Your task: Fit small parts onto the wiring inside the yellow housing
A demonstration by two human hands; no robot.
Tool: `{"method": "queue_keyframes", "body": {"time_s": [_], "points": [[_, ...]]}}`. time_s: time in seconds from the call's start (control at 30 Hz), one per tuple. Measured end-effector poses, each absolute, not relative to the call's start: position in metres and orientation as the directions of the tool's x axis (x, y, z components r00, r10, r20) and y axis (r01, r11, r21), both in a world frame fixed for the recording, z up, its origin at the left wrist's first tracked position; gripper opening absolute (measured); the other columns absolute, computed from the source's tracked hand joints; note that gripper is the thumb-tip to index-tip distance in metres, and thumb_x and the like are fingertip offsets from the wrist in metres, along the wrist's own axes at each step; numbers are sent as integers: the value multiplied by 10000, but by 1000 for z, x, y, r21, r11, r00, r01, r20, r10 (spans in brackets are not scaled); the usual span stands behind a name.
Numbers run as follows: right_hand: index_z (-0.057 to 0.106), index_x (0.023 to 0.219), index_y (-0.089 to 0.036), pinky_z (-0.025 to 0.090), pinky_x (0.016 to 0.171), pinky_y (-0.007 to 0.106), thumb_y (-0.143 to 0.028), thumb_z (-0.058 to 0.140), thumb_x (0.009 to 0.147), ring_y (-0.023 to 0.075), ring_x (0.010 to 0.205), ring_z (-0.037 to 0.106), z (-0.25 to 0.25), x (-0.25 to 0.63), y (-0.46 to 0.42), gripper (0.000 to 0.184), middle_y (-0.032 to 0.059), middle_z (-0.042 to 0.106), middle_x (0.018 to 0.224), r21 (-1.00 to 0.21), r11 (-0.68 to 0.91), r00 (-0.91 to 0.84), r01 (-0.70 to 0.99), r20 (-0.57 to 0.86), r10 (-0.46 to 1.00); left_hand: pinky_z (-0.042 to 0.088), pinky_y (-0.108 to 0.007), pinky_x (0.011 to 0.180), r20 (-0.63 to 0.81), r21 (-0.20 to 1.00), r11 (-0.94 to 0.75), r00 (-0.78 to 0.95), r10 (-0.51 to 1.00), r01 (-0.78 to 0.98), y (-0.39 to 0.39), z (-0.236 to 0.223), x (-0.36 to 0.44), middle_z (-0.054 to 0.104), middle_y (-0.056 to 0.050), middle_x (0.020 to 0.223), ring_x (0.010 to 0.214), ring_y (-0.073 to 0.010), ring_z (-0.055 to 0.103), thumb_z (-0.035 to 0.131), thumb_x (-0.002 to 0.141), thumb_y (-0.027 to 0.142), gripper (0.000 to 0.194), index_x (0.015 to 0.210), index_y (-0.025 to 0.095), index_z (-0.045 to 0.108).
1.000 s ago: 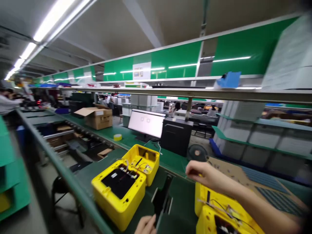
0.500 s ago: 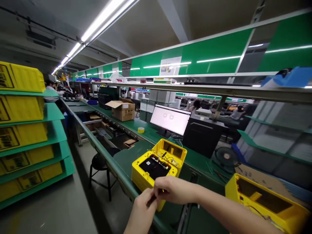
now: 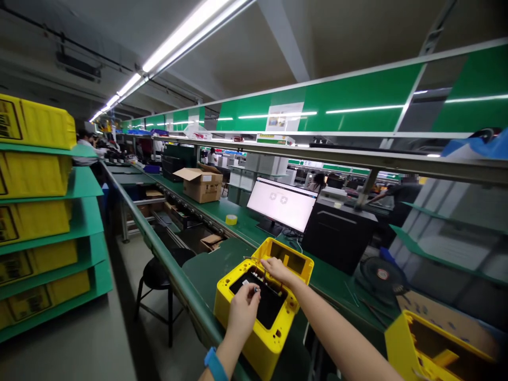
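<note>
An open yellow housing (image 3: 266, 332) with a black panel and wires inside rests on the green bench (image 3: 214, 264) in front of me. My left hand (image 3: 243, 309) is over its near half, fingers pinched on a small silvery part I cannot name. My right hand (image 3: 278, 270) reaches to the middle of the housing, fingers bent down onto the wires and connectors there; whether it grips anything is hidden.
A second yellow housing (image 3: 440, 344) lies at the lower right. Behind stand a lit monitor (image 3: 282, 203), a black box (image 3: 337, 233), a yellow tape roll (image 3: 230, 219) and a cardboard box (image 3: 201, 184). Yellow crates (image 3: 35, 174) stack on green shelves at left. A black stool (image 3: 156, 275) stands below.
Both hands have moved forward from in front of the housing onto it. The right hand has left the left hand and reached to the wires. The view has shifted slightly right.
</note>
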State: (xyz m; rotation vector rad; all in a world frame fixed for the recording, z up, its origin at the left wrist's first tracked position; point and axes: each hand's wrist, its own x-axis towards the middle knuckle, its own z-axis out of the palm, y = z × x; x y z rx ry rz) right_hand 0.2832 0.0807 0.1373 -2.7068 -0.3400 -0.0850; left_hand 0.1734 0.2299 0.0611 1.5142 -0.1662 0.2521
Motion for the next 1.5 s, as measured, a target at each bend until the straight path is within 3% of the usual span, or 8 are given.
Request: {"method": "queue_keyframes", "body": {"time_s": [0.2, 0.33, 0.57, 0.77, 1.03, 1.2, 1.3, 1.5], "points": [[657, 742, -136, 436, 749, 327, -377, 543, 805, 220, 821, 611, 126, 296, 93, 274, 105, 703, 823, -546, -813, 979, 203, 114, 168, 527, -364, 796, 225, 972, 66, 973, 44, -227, 229, 52, 177, 671, -78, 878, 822, -220, 654, 531, 792, 333, 240, 934, 167, 630], [652, 984, -121, 474, 658, 300, -457, 464, 849, 188, 756, 633, 143, 283, 98, 408, 106, 717, 904, -709, -659, 965, 251, 133, 225, 541, -367, 783, 172, 974, 144, 984, 33, -175, 232, 50, 178, 667, -85, 844, 810, -224, 654, 560, 769, 345, 270, 934, 143, 631], [733, 959, -195, 482, 935, 371, -492, 628, 767, 237, 1008, 641, 178, 231, 93, 369, 87, 728, 1023, -838, -416, 912, 353, 210, 351, 549, -321, 716, 99, 954, 282, 995, 16, -100, 232, 49, 180, 649, -69, 804, 706, -168, 620, 641, 721, 381, 416, 1023, 96, 619], [744, 941, -238, 503, 866, 354, -437, 679, 751, 214, 933, 645, 168, 211, 76, 282, 67, 716, 973, -804, -400, 872, 441, 278, 402, 555, -283, 723, 94, 934, 344, 995, 28, -98, 233, 53, 176, 645, -52, 838, 748, -150, 622, 696, 688, 395, 462, 1045, 107, 641], [743, 954, -267, 481, 714, 302, -464, 694, 735, 167, 770, 624, 160, 204, 62, 299, 36, 673, 831, -557, -595, 798, 579, 236, 555, 550, -238, 702, 84, 931, 355, 996, 33, -91, 237, 51, 175, 686, -48, 799, 693, -122, 621, 736, 670, 360, 457, 1042, 105, 668], [720, 976, -234, 520, 619, 259, -452, 637, 783, 114, 646, 619, 160, 196, 62, 302, 39, 637, 920, -689, -536, 790, 487, 85, 608, 542, -216, 690, 78, 933, 352, 997, 10, -77, 240, 53, 175, 699, -40, 786, 673, -108, 617, 736, 683, 335, 442, 1064, 117, 680], [696, 946, -216, 524, 633, 259, -384, 583, 827, 119, 642, 633, 157, 190, 66, 234, 25, 650, 835, -716, -544, 798, 438, 30, 602, 543, -209, 702, 78, 939, 338, 997, -15, -68, 242, 55, 173, 707, -37, 804, 683, -106, 623, 731, 691, 325, 425, 1066, 131, 688], [667, 849, -220, 457, 705, 278, -298, 564, 827, 137, 763, 599, 153, 181, 76, 131, 9, 656, 811, -495, -674, 821, 548, 165, 547, 559, -237, 729, 74, 946, 320, 996, -41, -57, 244, 62, 169, 718, -49, 835, 699, -127, 642, 740, 677, 319, 409, 1040, 136, 700]]}}
